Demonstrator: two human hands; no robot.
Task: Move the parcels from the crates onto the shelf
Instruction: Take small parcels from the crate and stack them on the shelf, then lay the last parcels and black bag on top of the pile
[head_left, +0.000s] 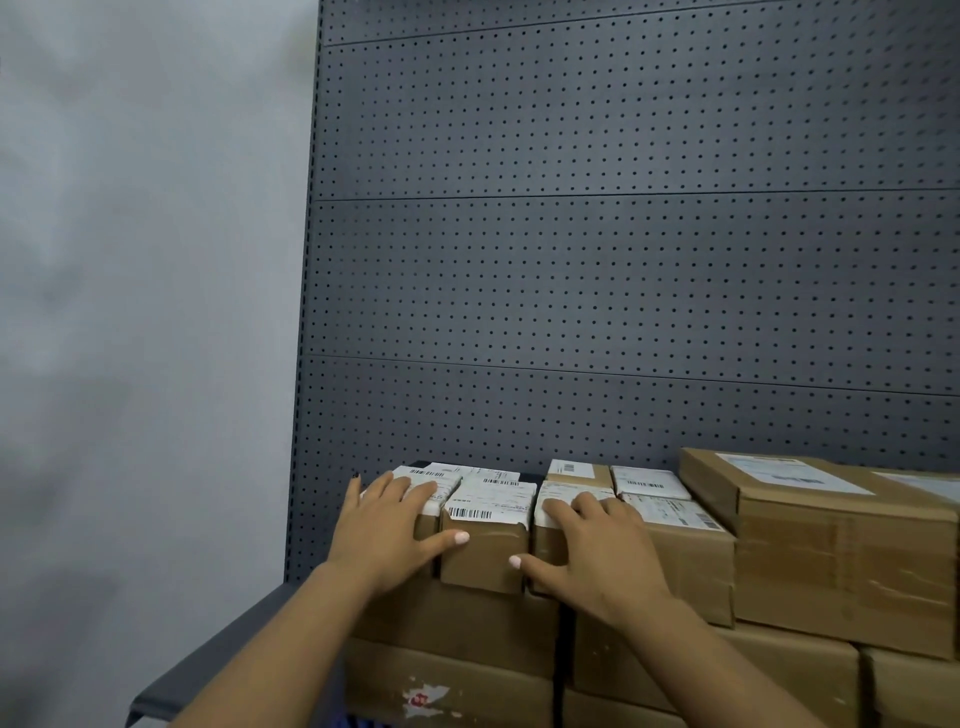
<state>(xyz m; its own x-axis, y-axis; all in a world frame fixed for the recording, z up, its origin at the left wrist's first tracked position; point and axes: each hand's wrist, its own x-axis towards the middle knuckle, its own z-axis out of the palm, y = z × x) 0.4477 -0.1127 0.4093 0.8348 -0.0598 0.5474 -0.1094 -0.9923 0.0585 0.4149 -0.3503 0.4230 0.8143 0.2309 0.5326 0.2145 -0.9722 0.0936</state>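
Three small brown cardboard parcels with white barcode labels front the top tier on the grey metal shelf (218, 644). The middle parcel (485, 540) stands upright between both hands, equally near each. Left hand (387, 530) lies flat over the left parcel (423, 501), thumb touching the middle one; right hand (592, 551) rests spread on the right parcel (553, 512), thumb likewise. Neither hand grips anything.

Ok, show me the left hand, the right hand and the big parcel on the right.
left hand (384, 530), head view, back of hand.
right hand (597, 551), head view, back of hand.
big parcel (841, 561), head view, front face.
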